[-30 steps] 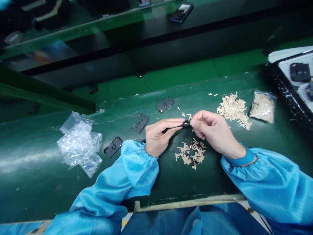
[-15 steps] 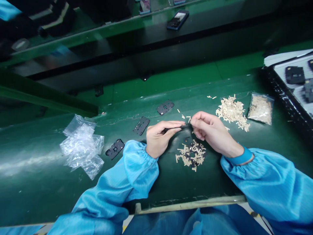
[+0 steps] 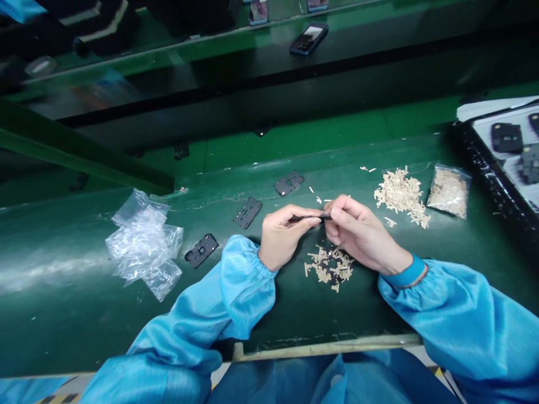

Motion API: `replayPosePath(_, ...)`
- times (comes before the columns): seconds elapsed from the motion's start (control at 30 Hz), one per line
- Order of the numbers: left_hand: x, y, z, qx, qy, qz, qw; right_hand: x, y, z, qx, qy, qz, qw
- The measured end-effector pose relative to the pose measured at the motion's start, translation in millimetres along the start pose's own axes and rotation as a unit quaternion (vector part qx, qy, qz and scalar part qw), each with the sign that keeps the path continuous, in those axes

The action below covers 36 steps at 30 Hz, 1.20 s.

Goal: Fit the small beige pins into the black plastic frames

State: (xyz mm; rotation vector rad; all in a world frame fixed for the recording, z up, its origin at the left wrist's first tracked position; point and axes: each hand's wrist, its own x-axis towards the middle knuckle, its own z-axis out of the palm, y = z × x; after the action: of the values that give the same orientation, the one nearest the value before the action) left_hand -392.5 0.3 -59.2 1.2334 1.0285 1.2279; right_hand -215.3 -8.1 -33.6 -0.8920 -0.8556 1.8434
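My left hand (image 3: 278, 234) is closed on a thin black plastic phone part (image 3: 304, 217), held nearly edge-on above the bench. The fingertips of my right hand (image 3: 361, 233) pinch the part's right end; any small piece between them is hidden. Just below lies a mixed pile of beige strips and small black bits (image 3: 329, 266). Similar flat black parts rest to the left: one by my left sleeve (image 3: 202, 251), one beyond it (image 3: 248, 212) and one farther back (image 3: 289, 183).
Clear plastic bags (image 3: 145, 241) lie heaped at the left. A beige strip pile (image 3: 400, 193) and a filled bag (image 3: 448, 192) are at the right, near a black-edged tray (image 3: 497, 168) holding black parts. A phone (image 3: 309, 38) lies on the back shelf.
My right hand has shifted slightly left, and its fingertips now close over the end of the black part. The part looks flatter. The whole view has shifted slightly.
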Motion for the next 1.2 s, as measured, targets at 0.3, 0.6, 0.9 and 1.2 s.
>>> replayPosePath(0.3,-2,19,7.0,-0.061,0.032,-0.146,0.987,-4,-11,-7,-0.169,0.032,-0.099,0.980)
replayPosePath(0.6,-9,40,13.7,-0.107,0.021,-0.188,0.976,-10,-7,-12,-0.429,0.071,-0.367,0.822)
replayPosePath(0.9,-20,51,20.6,-0.139,0.022,-0.199,0.970,-20,5,-4,-0.449,0.145,-0.479,0.740)
replayPosePath(1.2,-5,56,4.6,0.027,-0.028,-0.097,0.995,-10,-5,-16,-0.413,0.067,-0.389,0.821)
